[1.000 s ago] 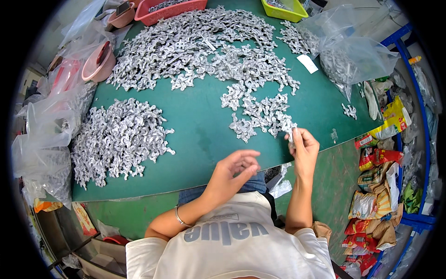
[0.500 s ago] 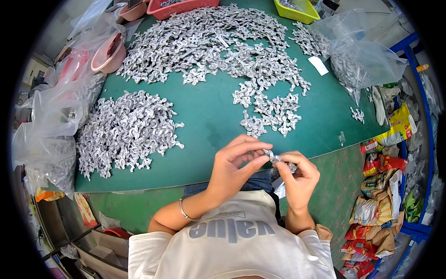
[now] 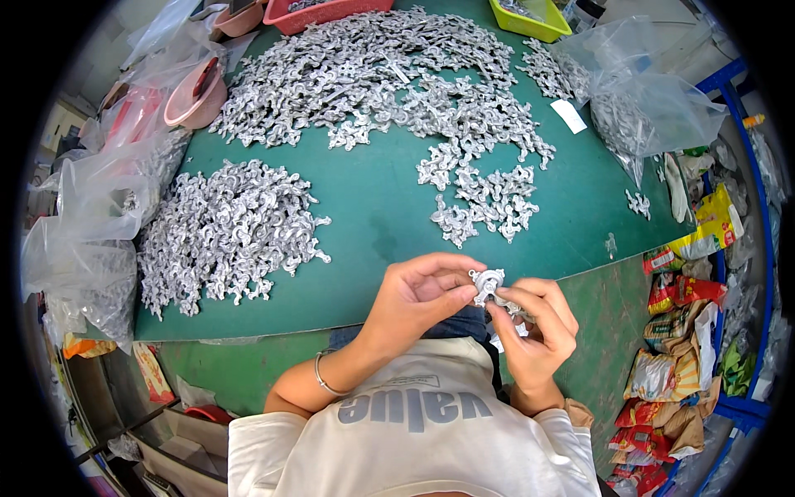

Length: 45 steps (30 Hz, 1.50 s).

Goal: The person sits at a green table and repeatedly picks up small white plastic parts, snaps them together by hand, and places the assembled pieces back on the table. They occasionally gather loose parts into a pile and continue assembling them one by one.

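Between my two hands, just off the table's near edge, is a small silver metal part (image 3: 489,283) with a round middle and small lugs. My left hand (image 3: 426,294) pinches its left side between thumb and fingers. On its right side, my right hand (image 3: 534,323) has thumb and forefinger closed on it. More silvery metal shows under the right fingers, mostly hidden. Beyond my hands lies a small cluster of like metal parts (image 3: 489,203), joined to a broad heap (image 3: 356,74) at the far side. Another pile (image 3: 232,232) lies to the left.
A green table (image 3: 373,199) carries the piles. Clear plastic bags of parts stand at the left (image 3: 99,232) and right (image 3: 625,116). A pink bowl (image 3: 197,98), a red basket (image 3: 327,15) and a yellow-green basket (image 3: 530,21) sit along the edges. A blue rack (image 3: 745,248) stands right.
The part has turned so its round face shows, where before it was seen more edge-on. Both hands have shifted slightly toward me, and the right fingers have moved over the part.
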Available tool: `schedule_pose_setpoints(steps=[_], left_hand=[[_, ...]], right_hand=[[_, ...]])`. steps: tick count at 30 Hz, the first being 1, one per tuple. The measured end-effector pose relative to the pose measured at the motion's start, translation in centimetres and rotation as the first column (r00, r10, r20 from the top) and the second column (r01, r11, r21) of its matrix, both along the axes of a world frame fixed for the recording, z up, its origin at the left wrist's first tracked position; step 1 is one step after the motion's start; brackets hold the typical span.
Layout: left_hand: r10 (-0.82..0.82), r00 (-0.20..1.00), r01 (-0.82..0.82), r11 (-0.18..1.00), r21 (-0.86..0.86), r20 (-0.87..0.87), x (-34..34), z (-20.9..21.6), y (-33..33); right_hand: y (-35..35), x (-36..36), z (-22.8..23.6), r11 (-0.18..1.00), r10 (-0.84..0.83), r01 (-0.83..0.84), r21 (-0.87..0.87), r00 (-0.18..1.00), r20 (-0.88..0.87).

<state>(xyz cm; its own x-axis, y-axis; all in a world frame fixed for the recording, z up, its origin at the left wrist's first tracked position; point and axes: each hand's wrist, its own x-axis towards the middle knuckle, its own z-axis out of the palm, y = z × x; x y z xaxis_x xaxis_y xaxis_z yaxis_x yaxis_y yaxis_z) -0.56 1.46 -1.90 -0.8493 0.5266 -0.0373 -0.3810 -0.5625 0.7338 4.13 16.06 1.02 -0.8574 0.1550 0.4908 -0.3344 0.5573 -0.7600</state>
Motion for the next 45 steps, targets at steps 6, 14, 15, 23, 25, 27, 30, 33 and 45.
schedule_pose_setpoints(steps=[6, 14, 15, 23, 25, 27, 30, 33, 45], left_hand=[[-0.023, 1.0, 0.022, 0.998, 0.057, 0.014, 0.1, -0.2, 0.0], [-0.025, 0.999, 0.023, 0.999, 0.047, 0.023, 0.1, 0.0, 0.1], [-0.032, 0.999, 0.032, 0.998, 0.055, 0.012, 0.1, -0.2, 0.1], [-0.074, 0.997, 0.073, 0.995, 0.063, 0.015, 0.0, -0.1, 0.1], [-0.082, 0.997, 0.08, 0.994, 0.071, 0.014, 0.0, -0.1, 0.1], [-0.089, 0.996, 0.088, 0.994, 0.059, 0.02, 0.0, 0.0, 0.0], [-0.089, 0.996, 0.088, 0.995, 0.05, 0.018, 0.1, -0.1, 0.0], [-0.086, 0.996, 0.085, 0.995, 0.057, 0.017, 0.1, 0.1, 0.1], [-0.001, 0.978, -0.052, 0.967, -0.248, -0.208, 1.4, -0.5, 1.4]], right_hand=[[-0.1, 0.1, -0.1, 0.998, 0.002, -0.001, -0.056, 1.0, 0.006], [-0.1, 0.2, -0.4, 0.999, 0.006, -0.009, -0.052, 0.999, -0.049], [-0.1, 0.2, -0.5, 0.999, 0.012, -0.015, -0.05, 0.998, -0.061], [0.1, 0.4, -0.7, 0.993, 0.043, -0.05, -0.104, 0.997, -0.067], [0.1, 0.5, -0.7, 0.987, 0.05, -0.057, -0.153, 0.998, -0.047], [0.0, 0.5, -1.0, 0.973, 0.059, -0.063, -0.221, 0.998, -0.024], [0.2, 0.6, -1.4, 0.963, 0.079, -0.083, -0.256, 0.997, -0.025], [-0.1, 0.4, -1.7, 0.934, 0.067, -0.087, -0.346, 0.995, -0.069], [1.3, -2.1, -5.4, -0.382, 0.466, 0.217, -0.898, 0.884, 0.015]])
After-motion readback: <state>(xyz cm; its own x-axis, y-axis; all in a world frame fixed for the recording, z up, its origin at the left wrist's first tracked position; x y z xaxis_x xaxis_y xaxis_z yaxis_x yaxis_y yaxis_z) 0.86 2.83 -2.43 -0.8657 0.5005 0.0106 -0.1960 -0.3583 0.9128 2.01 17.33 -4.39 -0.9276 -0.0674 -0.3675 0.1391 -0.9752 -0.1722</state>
